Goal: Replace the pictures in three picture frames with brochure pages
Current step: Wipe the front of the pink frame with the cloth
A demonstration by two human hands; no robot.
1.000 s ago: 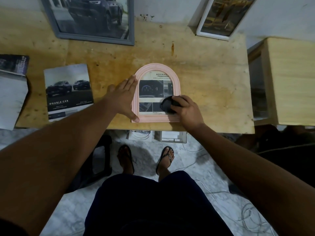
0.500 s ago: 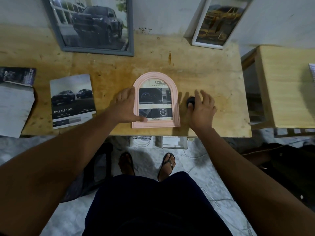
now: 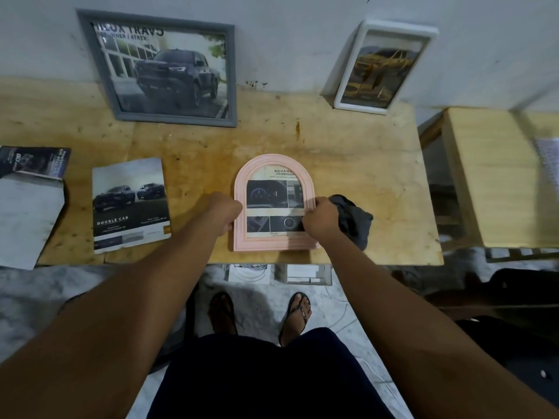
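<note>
A pink arched picture frame (image 3: 242, 189) lies flat near the front edge of the wooden table (image 3: 348, 152), with a brochure page of car-interior photos behind its glass. My left hand (image 3: 225, 211) grips the frame's left side. My right hand (image 3: 320, 220) grips its right side, fingers curled over the edge. A dark grey cloth (image 3: 354, 220) lies crumpled on the table just right of my right hand. A grey frame (image 3: 169, 71) with a truck picture and a white frame (image 3: 384, 65) with a yellow picture lean against the wall.
A "Double Cab" brochure (image 3: 130, 204) lies left of the pink frame, and another booklet (image 3: 33, 161) with white paper sits at the far left. A second wooden table (image 3: 490, 176) stands to the right. Boxes, cables and my sandalled feet are on the floor below.
My right hand wiped the glass with the cloth, set the cloth down to the right, then came back to the frame's right edge. My left hand went from flat to gripping the left edge.
</note>
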